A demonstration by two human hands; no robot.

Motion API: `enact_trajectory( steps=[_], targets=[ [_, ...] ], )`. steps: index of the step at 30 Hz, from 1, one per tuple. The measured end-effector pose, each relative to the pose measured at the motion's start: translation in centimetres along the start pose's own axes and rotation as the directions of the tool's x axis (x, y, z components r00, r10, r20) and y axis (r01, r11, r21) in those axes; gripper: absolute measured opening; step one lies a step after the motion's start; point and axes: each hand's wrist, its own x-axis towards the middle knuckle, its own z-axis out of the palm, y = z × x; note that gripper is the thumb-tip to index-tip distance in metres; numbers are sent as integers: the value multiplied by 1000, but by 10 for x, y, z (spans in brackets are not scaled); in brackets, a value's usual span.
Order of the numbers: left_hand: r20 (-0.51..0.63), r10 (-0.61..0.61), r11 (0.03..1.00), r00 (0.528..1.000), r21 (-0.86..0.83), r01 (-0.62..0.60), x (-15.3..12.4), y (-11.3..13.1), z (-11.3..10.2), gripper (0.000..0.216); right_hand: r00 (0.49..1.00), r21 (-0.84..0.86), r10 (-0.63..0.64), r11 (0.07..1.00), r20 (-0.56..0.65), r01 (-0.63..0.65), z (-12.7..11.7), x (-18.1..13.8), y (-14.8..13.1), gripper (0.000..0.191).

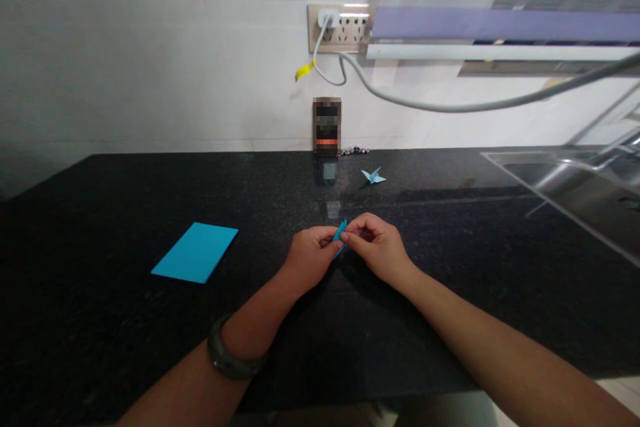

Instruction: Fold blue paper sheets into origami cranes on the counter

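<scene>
A small folded piece of blue paper (pixel 340 231) stands slanted between my two hands, just above the dark countertop. My left hand (pixel 311 255) pinches it from the left, thumb on the near side. From the right, my right hand (pixel 379 245) grips its edge between thumb and curled fingers. The fingers hide part of the folds. Beyond my right hand, a light blue origami crane (pixel 373 177) rests on the counter. Flat sheets of blue paper (pixel 196 253) lie to the left of my left hand.
The black countertop (pixel 125 200) reaches back to a white wall. A phone (pixel 327 125) leans there beside a beaded strap (pixel 355 151). Above it, a grey cable (pixel 425 105) runs from a wall socket (pixel 340 28). At the right is a metal sink (pixel 565 161).
</scene>
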Motion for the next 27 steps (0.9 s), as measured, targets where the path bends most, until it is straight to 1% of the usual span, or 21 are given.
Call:
enact_trajectory(
  steps=[2,4,8,9,11,12,14,17,20,27],
  targets=[
    [11,14,1000,1000,3,-14,0,0,0,20,999,37,34,999,27,-35,0,1,1,11],
    [13,6,1000,1000,-25,-6,0,1,0,20,999,34,29,999,38,-30,0,1,1,10],
    [0,-78,991,997,-112,78,1,1,0,18,1000,17,-26,1000,11,26,-2,2,1,9],
    [-4,-105,986,994,-130,104,1,2,0,16,998,4,-58,998,11,58,-3,2,0,9],
    [0,-152,972,988,-182,149,1,4,0,15,986,-47,-160,986,42,162,-6,3,-3,5],
    [6,-174,960,985,-219,171,1,5,-1,14,973,-77,-219,971,74,224,-7,3,-4,4],
    [27,-221,929,975,-299,219,1,8,-1,15,934,-119,-327,931,145,345,-11,3,-7,10],
    [62,-285,866,957,-411,284,0,10,-2,19,882,-155,-406,881,237,447,-16,3,-8,16],
    [101,-299,815,949,-490,309,0,9,-4,22,865,-179,-414,863,284,472,-18,2,-7,19],
    [232,-299,729,926,-571,378,2,8,-10,18,871,-183,-417,865,260,468,-18,2,-3,20]
  ],
)
